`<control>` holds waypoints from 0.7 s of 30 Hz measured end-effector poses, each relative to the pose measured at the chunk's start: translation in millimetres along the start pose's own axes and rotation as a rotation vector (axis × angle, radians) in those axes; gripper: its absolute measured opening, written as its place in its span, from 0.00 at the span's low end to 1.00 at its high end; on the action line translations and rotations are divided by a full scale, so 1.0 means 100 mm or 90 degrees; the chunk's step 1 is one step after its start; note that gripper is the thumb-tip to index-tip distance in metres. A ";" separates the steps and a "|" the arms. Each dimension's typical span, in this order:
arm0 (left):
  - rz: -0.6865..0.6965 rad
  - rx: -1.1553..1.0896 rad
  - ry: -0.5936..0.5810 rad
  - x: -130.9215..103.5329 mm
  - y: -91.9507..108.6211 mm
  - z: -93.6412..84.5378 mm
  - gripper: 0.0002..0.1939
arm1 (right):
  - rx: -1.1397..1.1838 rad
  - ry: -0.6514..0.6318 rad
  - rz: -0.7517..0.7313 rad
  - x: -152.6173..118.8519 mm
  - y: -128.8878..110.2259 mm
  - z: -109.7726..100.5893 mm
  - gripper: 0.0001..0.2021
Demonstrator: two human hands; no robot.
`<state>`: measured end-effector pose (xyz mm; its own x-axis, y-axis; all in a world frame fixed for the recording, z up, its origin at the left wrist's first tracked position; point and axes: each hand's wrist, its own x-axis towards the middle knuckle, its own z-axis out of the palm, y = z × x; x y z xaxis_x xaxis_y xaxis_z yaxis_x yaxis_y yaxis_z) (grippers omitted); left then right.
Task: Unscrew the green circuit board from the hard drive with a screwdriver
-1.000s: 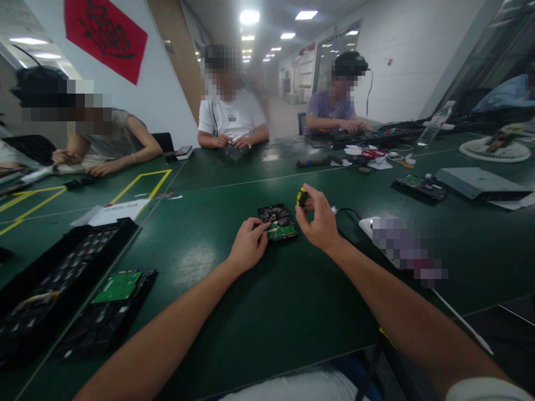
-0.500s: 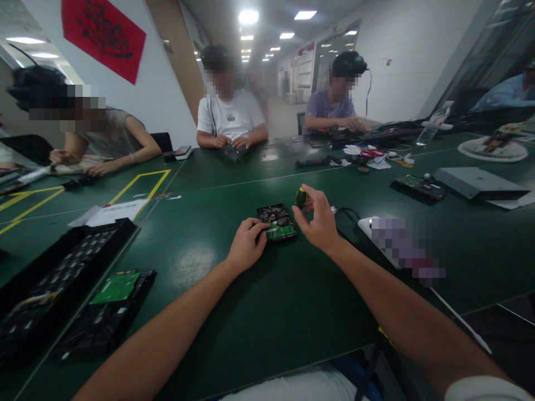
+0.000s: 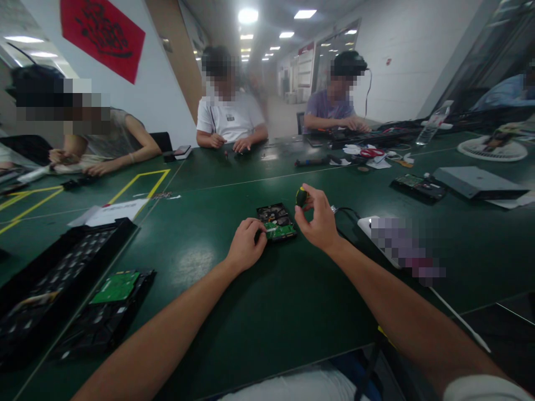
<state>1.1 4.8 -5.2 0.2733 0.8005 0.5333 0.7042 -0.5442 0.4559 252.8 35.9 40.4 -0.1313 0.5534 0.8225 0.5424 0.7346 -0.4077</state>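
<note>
A hard drive (image 3: pixel 276 221) lies on the green table in front of me, its green circuit board toward my side. My left hand (image 3: pixel 247 244) is at its left edge, with bent fingers gripping the side and fingertips over the board's corner. To the right of the drive, my right hand (image 3: pixel 318 217) is raised a little. Its thumb and fingers pinch the green and yellow handle of a screwdriver (image 3: pixel 301 196). The shaft cannot be made out.
Another hard drive with a green board (image 3: pixel 115 287) and a long black tray (image 3: pixel 62 278) lie at left. At right are a white-edged phone (image 3: pixel 376 239) with a cable, a further drive (image 3: pixel 418 187) and a grey box (image 3: pixel 480 182). Several people sit around the table.
My left fingertips have drawn back slightly from the circuit board. My right hand, still holding the screwdriver, has barely shifted. Across the table, the hands of the person in white have moved apart.
</note>
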 end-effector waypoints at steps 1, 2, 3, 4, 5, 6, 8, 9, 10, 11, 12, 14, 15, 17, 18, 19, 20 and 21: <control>0.001 0.000 -0.001 0.00 0.00 0.00 0.06 | 0.001 0.002 0.000 0.00 0.00 0.00 0.30; 0.002 0.000 -0.002 0.00 0.01 -0.01 0.05 | 0.002 0.003 0.000 0.00 0.00 0.00 0.30; 0.003 0.000 0.000 0.00 0.01 -0.01 0.05 | 0.001 0.005 0.000 0.00 0.00 0.01 0.30; 0.004 0.000 0.002 0.00 0.02 -0.01 0.05 | -0.001 0.007 0.000 0.00 0.00 0.01 0.30; 0.005 0.001 0.004 0.00 0.03 -0.01 0.04 | -0.002 0.008 -0.001 0.00 0.00 0.01 0.30; 0.007 0.002 0.004 0.00 0.03 -0.01 0.04 | -0.002 0.009 -0.001 0.00 -0.01 0.01 0.30; 0.009 0.002 0.001 0.00 0.04 -0.02 0.03 | -0.001 0.011 -0.003 0.01 -0.02 0.00 0.30; 0.010 0.001 0.000 0.00 0.05 -0.02 0.03 | 0.000 0.012 -0.005 0.01 -0.02 0.00 0.30; 0.010 0.000 0.001 0.00 0.05 -0.02 0.03 | 0.001 0.012 -0.007 0.02 -0.02 -0.01 0.30; 0.011 -0.001 0.001 0.00 0.05 -0.02 0.03 | 0.001 0.012 -0.010 0.02 -0.03 -0.01 0.30; 0.011 -0.002 0.003 0.00 0.05 -0.02 0.03 | 0.000 0.013 -0.014 0.02 -0.03 -0.01 0.29; 0.010 -0.003 0.005 0.00 0.05 -0.02 0.03 | -0.006 0.011 -0.017 0.03 -0.04 -0.02 0.28; 0.010 -0.002 0.004 0.00 0.05 -0.02 0.04 | -0.009 0.008 -0.017 0.03 -0.04 -0.02 0.28; 0.008 -0.001 0.003 0.00 0.05 -0.01 0.04 | -0.010 0.002 -0.017 0.02 -0.04 -0.02 0.28; 0.008 0.000 0.003 0.01 0.04 -0.01 0.04 | -0.009 0.001 -0.017 0.02 -0.04 -0.02 0.28; 0.008 0.000 0.004 0.01 0.04 -0.01 0.04 | -0.008 0.001 -0.018 0.02 -0.03 -0.02 0.28; 0.008 0.001 0.005 0.01 0.04 -0.01 0.04 | -0.007 0.003 -0.017 0.01 -0.03 -0.01 0.29; 0.008 0.001 0.005 0.01 0.04 0.00 0.04 | -0.006 0.007 -0.015 0.01 -0.02 -0.01 0.29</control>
<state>3.7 3.2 -2.8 0.2773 0.7914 0.5449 0.7016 -0.5542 0.4479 252.1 34.7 42.2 -0.1355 0.5317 0.8360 0.5475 0.7435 -0.3841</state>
